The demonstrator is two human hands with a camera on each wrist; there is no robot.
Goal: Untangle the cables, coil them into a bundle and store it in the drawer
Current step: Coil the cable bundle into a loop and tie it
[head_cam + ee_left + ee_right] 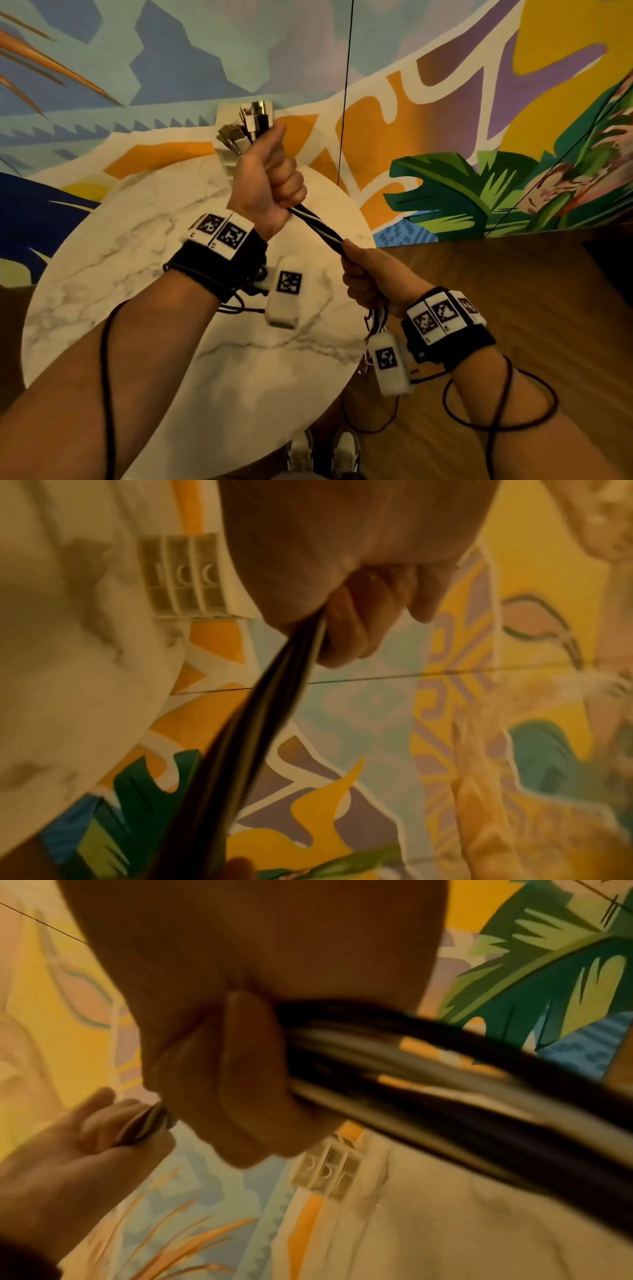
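Head view: left hand (265,181) fisted around a bunch of black and white cables (315,226), plugs (245,128) sticking out above the thumb. Right hand (368,277) grips the same bunch lower down, loose ends hanging below the wrist. Cables stretch taut between the fists, above a round marble table (102,246). Small white drawer unit (226,113) at the table's far edge, by a painted wall (445,102).

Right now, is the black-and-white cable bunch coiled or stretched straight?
Stretched straight: the black-and-white cable bunch runs taut between the left hand and right hand, with no loops.
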